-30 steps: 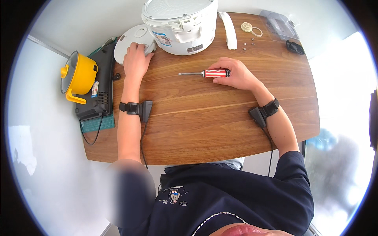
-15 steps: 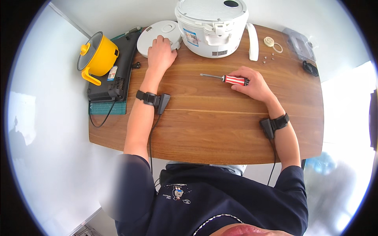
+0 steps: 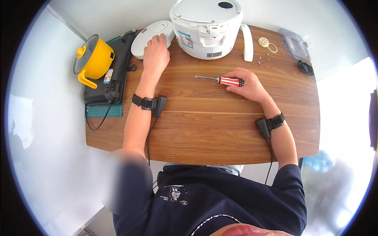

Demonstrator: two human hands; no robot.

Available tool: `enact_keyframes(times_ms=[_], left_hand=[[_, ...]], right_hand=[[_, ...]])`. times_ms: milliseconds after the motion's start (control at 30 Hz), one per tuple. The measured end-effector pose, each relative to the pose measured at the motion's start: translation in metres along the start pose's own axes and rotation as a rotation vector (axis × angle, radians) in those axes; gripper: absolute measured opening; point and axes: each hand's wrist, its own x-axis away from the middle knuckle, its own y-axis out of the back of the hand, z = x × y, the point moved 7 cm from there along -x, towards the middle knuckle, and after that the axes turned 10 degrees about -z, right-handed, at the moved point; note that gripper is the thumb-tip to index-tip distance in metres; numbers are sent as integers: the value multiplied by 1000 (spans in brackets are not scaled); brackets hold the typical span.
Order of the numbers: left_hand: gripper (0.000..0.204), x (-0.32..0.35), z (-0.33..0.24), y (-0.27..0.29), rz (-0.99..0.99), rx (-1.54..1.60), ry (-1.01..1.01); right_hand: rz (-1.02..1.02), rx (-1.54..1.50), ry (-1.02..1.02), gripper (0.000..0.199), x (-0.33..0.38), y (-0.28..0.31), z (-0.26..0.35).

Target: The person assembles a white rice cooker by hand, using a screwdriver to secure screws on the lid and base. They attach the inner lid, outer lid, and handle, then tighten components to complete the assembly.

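My left hand [image 3: 156,55] is over the near right part of a round white lid-like piece [image 3: 147,33]. Its fingers are bent and slightly apart, with nothing visible between them; the fingertips are partly hidden. My right hand [image 3: 247,84] is closed around the handle of a screwdriver [image 3: 228,81], which has red and white stripes and a dark starred end. The metal shaft points left above the tabletop. Beyond the hands stands a white rice cooker [image 3: 208,39], its top disc bearing a dark oval opening.
A yellow pot [image 3: 98,59] sits on a black appliance [image 3: 104,90] over a green mat [image 3: 103,111] at the left. Right of the cooker lie a white curved handle [image 3: 247,45], several small screws [image 3: 260,59], a cream cap with a ring [image 3: 264,41], a clear tray [image 3: 295,43] and a black part [image 3: 305,68].
The whole view has shifted slightly. My left hand has moved a little to the right over the white lid-like piece, which stays in place. My right hand still holds the screwdriver.
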Motion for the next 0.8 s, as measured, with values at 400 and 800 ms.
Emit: enact_keyframes(times_ms=[400, 800], left_hand=[[43, 11, -5, -17, 123, -54, -52], [45, 13, -2, -18, 193, -62, -49]], right_hand=[[5, 16, 25, 38, 0, 0, 2], [3, 4, 109, 39, 0, 1, 11]])
